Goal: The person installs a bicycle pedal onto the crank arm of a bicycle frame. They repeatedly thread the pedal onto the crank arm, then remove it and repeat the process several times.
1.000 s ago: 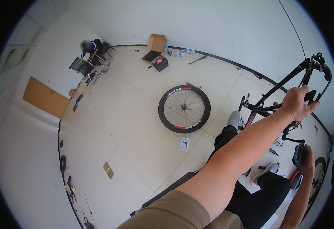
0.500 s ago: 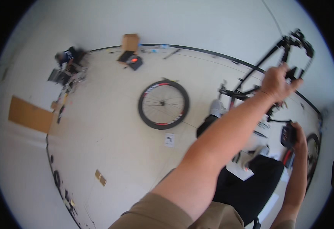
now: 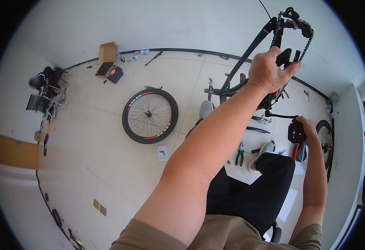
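Observation:
A black bicycle frame [image 3: 249,51] without its rear wheel stands in front of me on the right. Its rear end points up, with the chain [image 3: 306,46] hanging from the derailleur [image 3: 302,26]. My left hand [image 3: 270,71] is closed at the frame, around a black part with two flat prongs [image 3: 284,57]; its kind is unclear and the fingers' far side is hidden. Lower right, my right hand [image 3: 309,131] grips a black pedal [image 3: 295,132] at the end of the crank arm [image 3: 283,116].
A bicycle wheel [image 3: 172,114] lies on the floor to the left. Green-handled pliers [image 3: 240,155] lie between my feet, near a red-and-black saddle [image 3: 301,153]. Another wheel [image 3: 325,139] leans at the right wall. An open cardboard box [image 3: 108,53] and a seated person [image 3: 45,79] are farther back.
The whole view has swung, so the scene sits farther left in the picture and is sharper. Both hands stay at the bicycle, the right one still on the pedal.

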